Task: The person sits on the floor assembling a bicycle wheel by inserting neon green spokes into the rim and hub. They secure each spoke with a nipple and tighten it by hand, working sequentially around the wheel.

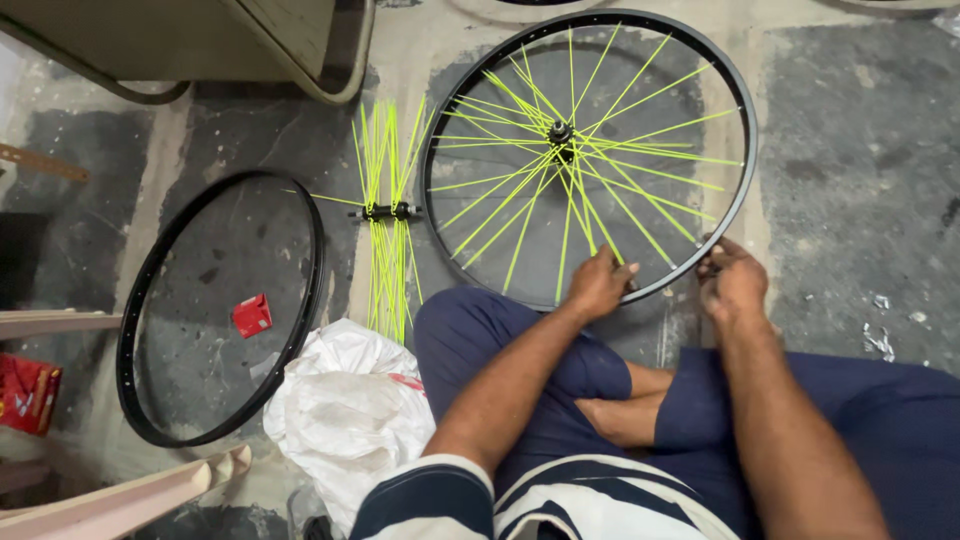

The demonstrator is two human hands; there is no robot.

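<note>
1. Head view: a person is sitting cross-legged on the grey concrete floor point(860, 150), looking down at a black bicycle wheel point(735, 190) that is lying flat on the floor just in front of their knees, towards the far right part of the floor.
2. The wheel is carrying neon yellow spokes point(620, 195) that are running from the hub point(560, 132) at its middle out to the rim.
3. The left hand point(598, 283) is resting on the near edge of the wheel with its fingers curled together around a spoke end at the rim; what exactly it is pinching is too small to tell.
4. The right hand point(733, 280) is gripping the near right part of the same rim, fingers closed over it.
5. A second hub with loose yellow spokes point(385, 215) fanning out of it is lying just left of the wheel, not laced to any rim.
6. A bare black rim point(140, 300) is lying further left, well apart from the wheel, and a small red box point(252, 315) is sitting on the floor inside its ring.
7. A crumpled white bag point(340, 395) is lying beside the person's left knee, touching the bare rim's near edge; its contents are hidden.
8. A red packet point(25, 395) is showing at the left edge of the floor.
</note>
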